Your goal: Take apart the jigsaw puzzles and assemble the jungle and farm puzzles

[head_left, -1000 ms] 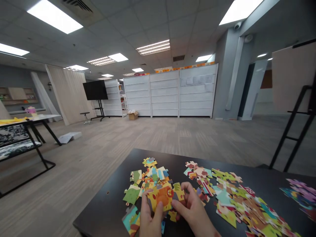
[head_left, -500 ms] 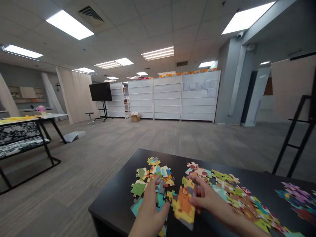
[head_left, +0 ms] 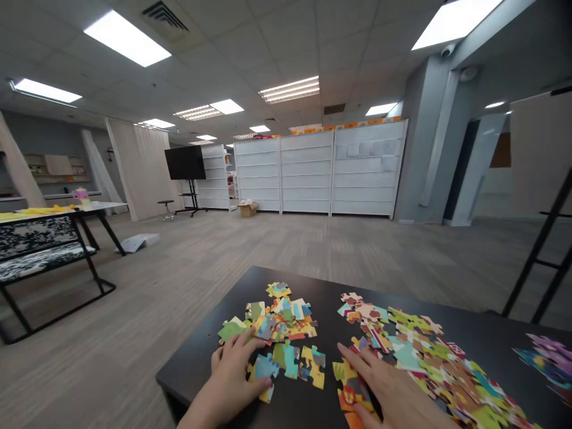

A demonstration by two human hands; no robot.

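Note:
My left hand (head_left: 235,378) is open on the dark table, fingers spread at the near edge of a pile of jigsaw pieces (head_left: 286,316). A blue and yellow jigsaw piece (head_left: 264,368) lies by its thumb. Further right is a small yellow joined section (head_left: 313,364). My right hand (head_left: 386,381) has its thumb and fingers on a yellow and orange joined puzzle section (head_left: 351,387), low over the table. Part of that section is hidden under the hand.
A larger spread of jigsaw pieces (head_left: 451,363) covers the table's right side, with purple and blue pieces (head_left: 549,360) at the far right. The dark table's (head_left: 196,351) left edge is close to my left hand. White shelving (head_left: 306,176) stands across the room.
My right hand has lowered the joined yellow and orange section toward the table. My left hand has moved left and nearer, uncovering pieces it had been over.

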